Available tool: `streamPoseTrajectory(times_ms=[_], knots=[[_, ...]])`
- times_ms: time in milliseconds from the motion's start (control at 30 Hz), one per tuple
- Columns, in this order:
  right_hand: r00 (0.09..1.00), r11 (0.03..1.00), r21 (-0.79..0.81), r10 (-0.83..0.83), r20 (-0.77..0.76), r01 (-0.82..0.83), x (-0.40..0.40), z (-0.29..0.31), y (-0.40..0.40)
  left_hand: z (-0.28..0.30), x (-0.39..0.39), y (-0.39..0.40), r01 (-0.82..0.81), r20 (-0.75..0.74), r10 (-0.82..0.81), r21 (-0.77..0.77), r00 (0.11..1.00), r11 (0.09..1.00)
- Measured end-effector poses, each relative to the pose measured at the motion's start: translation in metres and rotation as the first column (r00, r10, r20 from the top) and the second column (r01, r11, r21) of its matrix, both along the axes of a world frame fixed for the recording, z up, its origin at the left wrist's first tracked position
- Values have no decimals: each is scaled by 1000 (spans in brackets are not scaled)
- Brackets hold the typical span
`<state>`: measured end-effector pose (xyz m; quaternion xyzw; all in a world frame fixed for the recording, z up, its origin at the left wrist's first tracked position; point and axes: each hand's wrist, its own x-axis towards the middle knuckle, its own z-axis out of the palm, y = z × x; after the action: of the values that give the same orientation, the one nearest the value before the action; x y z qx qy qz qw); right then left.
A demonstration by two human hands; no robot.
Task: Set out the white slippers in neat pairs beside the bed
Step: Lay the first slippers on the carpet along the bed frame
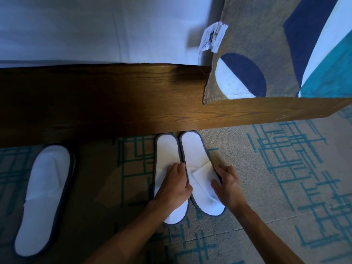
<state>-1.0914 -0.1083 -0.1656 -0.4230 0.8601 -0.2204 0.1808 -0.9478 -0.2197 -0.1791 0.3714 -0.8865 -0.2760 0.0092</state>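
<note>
Our left hand (174,184) is pressing flat one white grey-edged slipper (166,168) | right hand (227,184), fingers narrowly spread, is touching its twin slipper (196,159) | wooden bed frame (114,103) is sitting just beyond

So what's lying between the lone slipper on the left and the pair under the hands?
Nothing: head view shows only bare patterned carpet between lone slipper and pair.

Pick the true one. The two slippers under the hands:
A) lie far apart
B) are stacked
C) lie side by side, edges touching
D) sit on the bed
C: the left slipper and right slipper lie side by side on the carpet, edges meeting.
</note>
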Motion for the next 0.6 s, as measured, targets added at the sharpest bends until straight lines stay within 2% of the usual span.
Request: streamPoseTrajectory(times_ms=[367,600], knots=[[1000,1000,9,3,-30,-3,4,-1,1,0,2,7,45,46,-41,-79,998,996],[998,998,49,46,-44,-44,-2,-2,0,2,2,6,32,36,-30,-67,999,997]])
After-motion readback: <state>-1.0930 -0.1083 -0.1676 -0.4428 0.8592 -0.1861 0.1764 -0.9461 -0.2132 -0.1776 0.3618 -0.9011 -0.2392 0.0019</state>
